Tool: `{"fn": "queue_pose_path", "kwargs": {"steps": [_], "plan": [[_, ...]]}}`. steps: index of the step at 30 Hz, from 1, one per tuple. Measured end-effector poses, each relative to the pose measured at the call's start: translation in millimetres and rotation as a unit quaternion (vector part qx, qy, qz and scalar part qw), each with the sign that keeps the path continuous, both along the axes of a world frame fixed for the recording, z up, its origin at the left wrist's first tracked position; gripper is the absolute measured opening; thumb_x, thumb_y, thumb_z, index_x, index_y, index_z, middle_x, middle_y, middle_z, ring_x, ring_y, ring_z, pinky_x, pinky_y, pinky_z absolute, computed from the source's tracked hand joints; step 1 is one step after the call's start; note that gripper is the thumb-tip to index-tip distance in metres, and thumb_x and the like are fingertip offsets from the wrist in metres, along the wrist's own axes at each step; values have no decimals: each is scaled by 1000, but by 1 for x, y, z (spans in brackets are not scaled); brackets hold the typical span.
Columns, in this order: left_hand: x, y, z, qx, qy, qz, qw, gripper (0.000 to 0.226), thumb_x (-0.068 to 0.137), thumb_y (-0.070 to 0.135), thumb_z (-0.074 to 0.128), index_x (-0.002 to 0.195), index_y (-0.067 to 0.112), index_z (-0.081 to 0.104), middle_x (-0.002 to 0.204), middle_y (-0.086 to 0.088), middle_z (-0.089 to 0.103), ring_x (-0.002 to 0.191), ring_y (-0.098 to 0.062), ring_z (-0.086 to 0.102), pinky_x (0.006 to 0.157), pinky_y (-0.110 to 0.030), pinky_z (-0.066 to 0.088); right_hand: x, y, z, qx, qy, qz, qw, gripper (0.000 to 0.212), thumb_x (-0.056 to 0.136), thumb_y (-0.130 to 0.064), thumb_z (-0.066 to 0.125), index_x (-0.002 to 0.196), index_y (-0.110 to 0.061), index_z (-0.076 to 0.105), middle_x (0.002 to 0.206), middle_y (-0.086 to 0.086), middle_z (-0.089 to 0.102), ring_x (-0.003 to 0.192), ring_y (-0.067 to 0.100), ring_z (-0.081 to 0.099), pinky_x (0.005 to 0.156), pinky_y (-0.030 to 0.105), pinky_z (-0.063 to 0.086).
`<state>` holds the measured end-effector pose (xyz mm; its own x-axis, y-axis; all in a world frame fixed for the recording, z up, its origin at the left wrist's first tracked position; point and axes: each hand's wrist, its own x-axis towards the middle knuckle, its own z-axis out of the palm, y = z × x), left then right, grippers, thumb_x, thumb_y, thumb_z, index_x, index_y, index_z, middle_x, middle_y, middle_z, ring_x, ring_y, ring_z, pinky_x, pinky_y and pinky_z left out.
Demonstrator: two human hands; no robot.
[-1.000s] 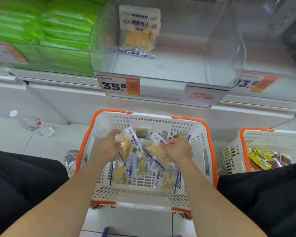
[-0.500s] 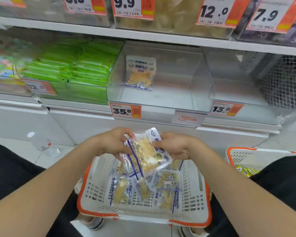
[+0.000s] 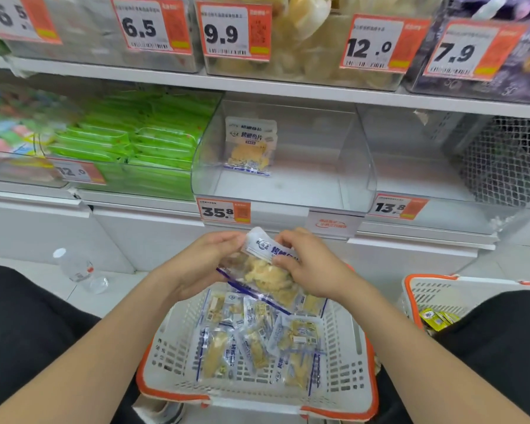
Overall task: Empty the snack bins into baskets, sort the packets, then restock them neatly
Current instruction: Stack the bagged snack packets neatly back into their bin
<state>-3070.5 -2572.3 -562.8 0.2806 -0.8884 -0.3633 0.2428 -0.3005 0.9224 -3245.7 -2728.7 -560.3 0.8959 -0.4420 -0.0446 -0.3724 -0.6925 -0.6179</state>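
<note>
Both hands have lifted out of the white basket (image 3: 166, 356), where a second ago they were gathering loose packets. Now the left hand (image 3: 202, 264) curls round the left edge of a small stack of fish-slice packets (image 3: 263, 275), and the right hand (image 3: 314, 269) pinches its top and right side, just above the basket's far rim. This looks like restocking starting. The clear bin (image 3: 363, 166) at 12 o'clock is nearly bare, with only a couple of shelved packets (image 3: 250, 148) standing at its back left. More packets lie in the basket at 6 o'clock.

I cannot tell how many packets are in the stack. A second basket (image 3: 410, 290) at 3 o'clock is half covered by a dark knee.
</note>
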Motion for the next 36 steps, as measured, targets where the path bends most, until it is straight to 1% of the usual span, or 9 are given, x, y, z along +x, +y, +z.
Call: {"fn": "queue_pose_path", "kwargs": {"steps": [6, 9, 12, 15, 20, 24, 29, 32, 36], "plan": [[-19, -5, 19, -54, -162, -21, 985, 72, 77, -5, 88, 137, 20, 57, 120, -1, 76, 111, -21, 73, 86, -29, 60, 1, 18, 23, -49, -97, -59, 992, 26, 104, -31, 62, 128, -20, 59, 120, -8, 49, 109, 6, 50, 100, 30, 42], [-13, -6, 32, -84, -174, 28, 981, 66, 79, 0, 88, 134, 23, 58, 120, 2, 76, 114, -21, 72, 95, -37, 58, -3, 29, 45, -99, -185, -144, 967, 57, 97, -48, 67, 144, -29, 41, 132, -9, 44, 123, 8, 47, 100, 28, 40], [1, -8, 50, -149, -152, 54, 976, 71, 78, 3, 87, 139, 16, 53, 128, -5, 73, 119, -27, 70, 99, -46, 57, -7, 33, 72, 38, -189, -195, 962, 88, 89, -58, 74, 157, -35, 23, 140, -15, 42, 128, 6, 48, 105, 31, 43], [7, -16, 73, -204, -111, 12, 973, 71, 81, -8, 74, 144, 10, 47, 135, -12, 69, 123, -29, 67, 96, -37, 58, -1, 27, 84, 224, -262, -102, 933, 77, 94, -35, 78, 156, -37, 33, 141, -16, 61, 127, 7, 62, 108, 44, 53], [31, -32, 95, -184, -218, -14, 958, 69, 94, 7, 74, 151, 22, 39, 140, 0, 64, 126, -19, 64, 103, -39, 55, 28, 3, 97, 217, -328, -65, 917, 71, 93, -7, 78, 149, -30, 41, 132, 0, 69, 118, 21, 70, 99, 44, 58], [64, -49, 90, -41, -563, 80, 822, 70, 90, 64, 67, 145, 29, 42, 129, 1, 41, 125, -18, 38, 108, -34, 34, 64, -37, 91, 204, -331, -124, 913, 71, 90, 3, 77, 144, -30, 44, 126, 2, 70, 105, 17, 74, 86, 36, 63], [96, -74, 64, 88, -676, 177, 710, 74, 85, 36, 72, 146, 10, 39, 131, -19, 42, 117, -42, 44, 98, -49, 37, 126, -89, 58, 157, -270, -227, 922, 67, 88, -4, 79, 135, -32, 41, 116, -7, 67, 103, 16, 71, 94, 48, 60], [99, -84, 59, 174, -679, 131, 701, 85, 85, 29, 71, 152, 3, 26, 133, -23, 41, 112, -48, 49, 96, -52, 42, 165, -102, 45, 102, -206, -189, 955, 67, 88, -11, 78, 136, -38, 39, 116, -12, 61, 109, 20, 66, 99, 43, 57], [101, -88, 58, 165, -665, 119, 719, 65, 84, 9, 64, 140, 5, 33, 126, -23, 47, 111, -48, 54, 86, -52, 47, 206, -114, 30, 54, -183, -183, 964, 64, 86, -9, 79, 136, -28, 43, 131, 4, 64, 119, 28, 65, 102, 38, 53]]}}
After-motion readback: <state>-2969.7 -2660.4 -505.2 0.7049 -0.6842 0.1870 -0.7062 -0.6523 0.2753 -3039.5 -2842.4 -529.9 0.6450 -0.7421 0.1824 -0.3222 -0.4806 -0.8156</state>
